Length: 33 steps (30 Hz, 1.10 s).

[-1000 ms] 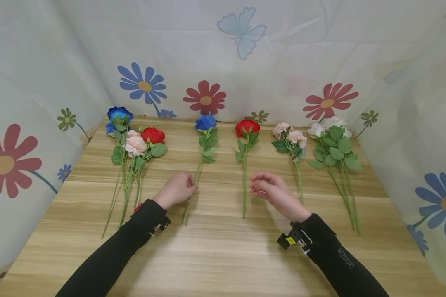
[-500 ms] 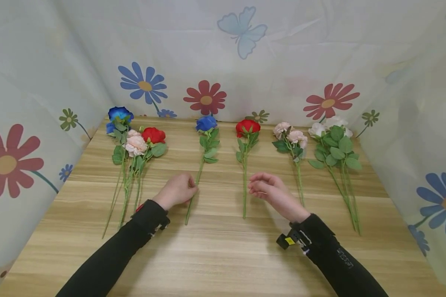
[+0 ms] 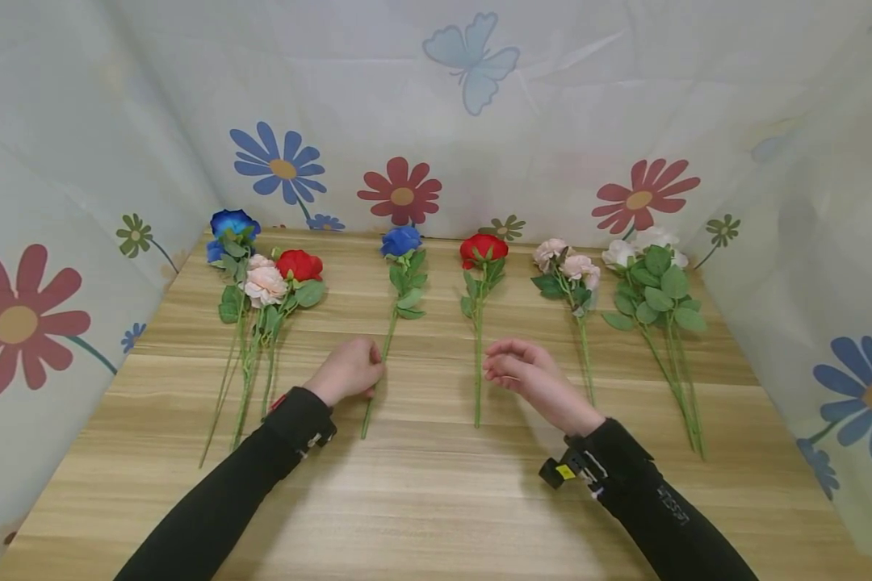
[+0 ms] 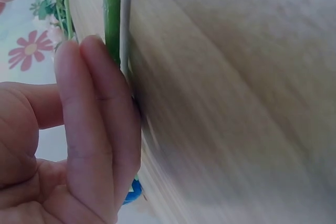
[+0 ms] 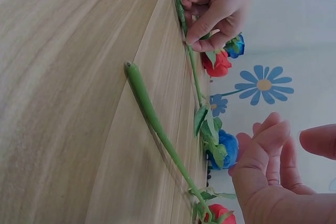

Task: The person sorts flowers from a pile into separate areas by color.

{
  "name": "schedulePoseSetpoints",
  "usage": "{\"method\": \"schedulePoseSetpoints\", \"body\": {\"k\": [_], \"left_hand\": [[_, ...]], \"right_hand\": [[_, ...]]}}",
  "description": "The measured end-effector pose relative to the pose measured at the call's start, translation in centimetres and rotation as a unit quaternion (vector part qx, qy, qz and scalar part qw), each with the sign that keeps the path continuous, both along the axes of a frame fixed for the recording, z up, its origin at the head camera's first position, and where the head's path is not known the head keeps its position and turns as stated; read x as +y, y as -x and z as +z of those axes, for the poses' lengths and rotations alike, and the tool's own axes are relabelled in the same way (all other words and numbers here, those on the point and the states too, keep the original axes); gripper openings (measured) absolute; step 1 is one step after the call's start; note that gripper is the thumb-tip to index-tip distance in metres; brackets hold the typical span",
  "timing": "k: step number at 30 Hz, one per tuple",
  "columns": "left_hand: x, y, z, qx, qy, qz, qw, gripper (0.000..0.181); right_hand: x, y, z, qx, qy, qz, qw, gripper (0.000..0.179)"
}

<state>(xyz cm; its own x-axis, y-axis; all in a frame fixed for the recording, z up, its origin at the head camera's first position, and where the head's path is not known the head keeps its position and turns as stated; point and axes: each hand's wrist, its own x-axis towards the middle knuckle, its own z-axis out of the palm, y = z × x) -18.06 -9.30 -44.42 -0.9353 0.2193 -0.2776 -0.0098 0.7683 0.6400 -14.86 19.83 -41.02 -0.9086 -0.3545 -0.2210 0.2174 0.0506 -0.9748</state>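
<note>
Beside the left group of flowers, my left hand [image 3: 345,371] pinches the lower stem of a blue rose [image 3: 401,240] lying on the wooden table. In the left wrist view its fingers [image 4: 84,119] partly hide the green stem. My right hand [image 3: 526,375] hovers just right of a red rose [image 3: 484,250], thumb apart from loosely bent fingers. Seen from the right wrist, that hand [image 5: 278,182] holds nothing and stays clear of the red rose's stem [image 5: 147,106].
On the left lie blue roses [image 3: 234,226], a pale pink flower [image 3: 265,285] and another red rose [image 3: 299,265]. To the right are pink flowers [image 3: 580,269] and white flowers [image 3: 620,254] with long stems. A printed curtain [image 3: 538,137] encloses the table [image 3: 436,500].
The blue rose's stem end has shifted slightly right and its shadow now sits closer beneath it. Both hands have stayed nearly in place.
</note>
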Motion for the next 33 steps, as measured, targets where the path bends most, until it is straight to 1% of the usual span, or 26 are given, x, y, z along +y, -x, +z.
{"method": "schedulePoseSetpoints", "body": {"k": [8,12,17,23,27,30,33], "left_hand": [[0.1,0.5,-0.6,0.005,-0.004,0.004,1.0000,0.007],[0.5,0.6,-0.5,-0.002,-0.004,0.009,1.0000,0.007],[1.0,0.7,-0.4,-0.006,-0.002,0.012,0.9999,0.007],[0.8,0.5,-0.3,-0.004,-0.016,0.020,0.9997,0.010],[0.2,0.2,0.1,0.015,-0.024,0.025,0.9993,0.016],[-0.6,-0.2,0.6,0.039,-0.024,0.023,0.9987,0.019],[-1.5,-0.5,1.2,0.066,-0.018,0.023,0.9974,0.021]], "right_hand": [[-0.2,-0.1,0.1,-0.001,0.001,0.003,1.0000,0.036],[-0.2,-0.1,0.0,0.000,0.001,0.005,1.0000,0.038],[-0.2,-0.1,0.1,0.000,0.000,0.005,1.0000,0.036],[-0.3,-0.1,0.1,0.005,-0.008,0.003,0.9999,0.036],[-0.5,-0.1,0.2,0.040,-0.050,-0.001,0.9980,0.033],[-0.8,-0.1,0.3,0.082,-0.092,-0.004,0.9924,0.029],[-1.2,-0.1,0.5,0.122,-0.119,-0.006,0.9853,0.027]]}}
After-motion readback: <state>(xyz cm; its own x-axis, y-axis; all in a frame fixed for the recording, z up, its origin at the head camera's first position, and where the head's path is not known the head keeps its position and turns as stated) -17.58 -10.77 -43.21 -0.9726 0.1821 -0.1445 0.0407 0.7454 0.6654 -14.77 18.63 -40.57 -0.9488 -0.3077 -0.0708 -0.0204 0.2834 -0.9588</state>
